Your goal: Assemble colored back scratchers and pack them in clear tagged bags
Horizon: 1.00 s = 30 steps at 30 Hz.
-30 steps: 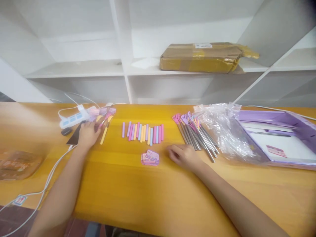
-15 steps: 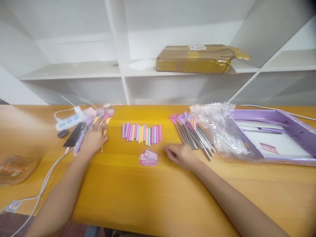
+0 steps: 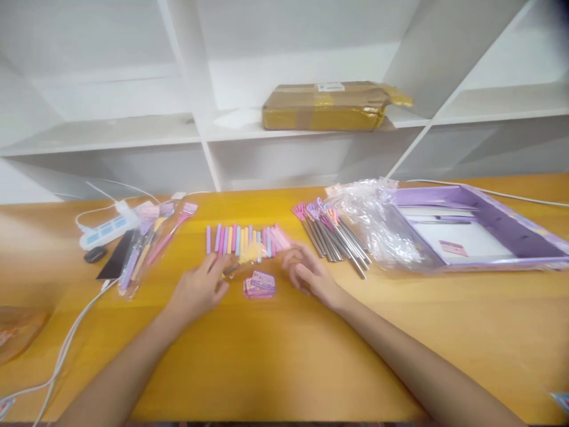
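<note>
My left hand [image 3: 200, 287] pinches a bagged back scratcher [image 3: 249, 254] with a yellow head and a dark rod, in clear plastic with a pink end. It is held over the front of a row of pastel tubes [image 3: 233, 239]. Beside the pink end, my right hand [image 3: 311, 274] has its fingers loosely curled and apart; whether it touches the bag I cannot tell. Below lies a small stack of printed cards [image 3: 260, 284]. To the right is a pile of back scratchers [image 3: 335, 234] with metal rods and colored hand-shaped heads.
Several bagged back scratchers [image 3: 144, 243] lie at left, by a power strip [image 3: 109, 230] and white cables. Clear plastic bags [image 3: 391, 231] sit against an open purple box [image 3: 498, 261] at right. A taped carton [image 3: 326, 110] rests on the white shelf behind.
My left hand has moved right from the bagged pile, bringing one back scratcher to the tubes. My right hand has turned and its fingers have loosened. The view has shifted slightly.
</note>
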Tool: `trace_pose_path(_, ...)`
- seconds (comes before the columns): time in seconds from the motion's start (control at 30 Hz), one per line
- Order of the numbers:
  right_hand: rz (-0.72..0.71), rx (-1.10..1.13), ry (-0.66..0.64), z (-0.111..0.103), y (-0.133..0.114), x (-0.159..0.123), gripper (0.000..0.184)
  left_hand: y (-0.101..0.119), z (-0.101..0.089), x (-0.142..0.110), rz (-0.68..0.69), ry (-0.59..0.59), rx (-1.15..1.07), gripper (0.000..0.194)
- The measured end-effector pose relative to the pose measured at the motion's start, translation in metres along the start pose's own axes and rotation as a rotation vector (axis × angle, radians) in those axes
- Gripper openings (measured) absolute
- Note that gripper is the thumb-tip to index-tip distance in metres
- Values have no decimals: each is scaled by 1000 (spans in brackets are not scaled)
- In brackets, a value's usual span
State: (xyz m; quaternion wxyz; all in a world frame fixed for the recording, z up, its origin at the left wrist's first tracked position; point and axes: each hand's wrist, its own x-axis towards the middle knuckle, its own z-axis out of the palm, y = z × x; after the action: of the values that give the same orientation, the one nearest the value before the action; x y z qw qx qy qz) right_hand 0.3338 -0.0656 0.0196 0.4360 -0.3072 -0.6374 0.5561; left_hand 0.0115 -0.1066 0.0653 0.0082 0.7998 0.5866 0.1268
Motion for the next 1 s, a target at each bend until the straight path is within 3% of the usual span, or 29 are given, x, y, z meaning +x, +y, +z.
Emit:
trace_pose_path(0.13,141,307,143,22,-6,-6,55,26,11,-16,72,-113,-214,54)
trace_pose_path(0.2,157,351,211,28,-7,-7,48,28,14,-19,39,-297,-523,61)
trace_pose_path(0.33,171,357,90,40,-7,-14,49,33,23,-22,-82,-802,-1272,94)
trace_pose_path(0.4,163,333,36,48,-4,-20,50,40,29,-23,-137,-928,-1555,106)
trace_pose_path(0.47,129,265,26,54,-2,-25,46,46,36,-26,-179,-975,-1715,101)
trace_pose_path(0.6,19,-111,120,49,4,-27,26,45,46,-29,-237,-972,-1818,65)
trace_pose_path(0.7,-107,-396,104,38,6,-23,19,37,49,-27,-247,-1009,-1864,50)
trace_pose_path(0.87,-356,-656,92,33,6,-24,24,31,50,-23,-256,-1102,-1858,68)
trace_pose_path(1.0,-402,-771,100,35,7,-28,23,34,48,-24,-135,-1210,-1705,86)
